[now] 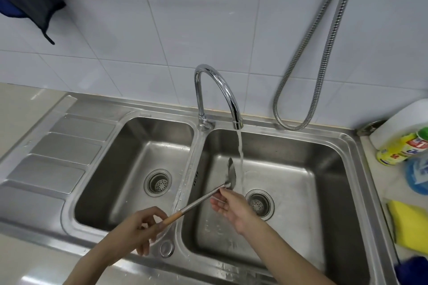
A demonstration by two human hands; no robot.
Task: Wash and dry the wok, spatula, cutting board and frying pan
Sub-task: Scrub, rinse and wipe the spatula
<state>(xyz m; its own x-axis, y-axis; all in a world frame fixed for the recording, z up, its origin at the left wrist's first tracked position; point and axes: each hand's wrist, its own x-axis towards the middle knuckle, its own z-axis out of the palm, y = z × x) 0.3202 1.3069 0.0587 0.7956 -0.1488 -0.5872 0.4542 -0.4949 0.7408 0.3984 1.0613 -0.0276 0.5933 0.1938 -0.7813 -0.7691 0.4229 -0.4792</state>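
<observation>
i see left hand (pixel 139 227) closed on wooden end of long steel spatula with wood handle (pixel 203 196), blade just beside water stream over right basin of steel double sink (pixel 352 146). right hand (pixel 229 206) open, fingertips touching blade neck. spatula light, stiff, probably slippery when wet; i judge wood end safest hold.

— What's worn on the arms?
— Nothing visible: both forearms are bare to the frame edge, no sleeves showing.
— And the left hand (pixel 136 227) and right hand (pixel 231 209)?
— Bare too; no gloves, rings or watch visible.
</observation>
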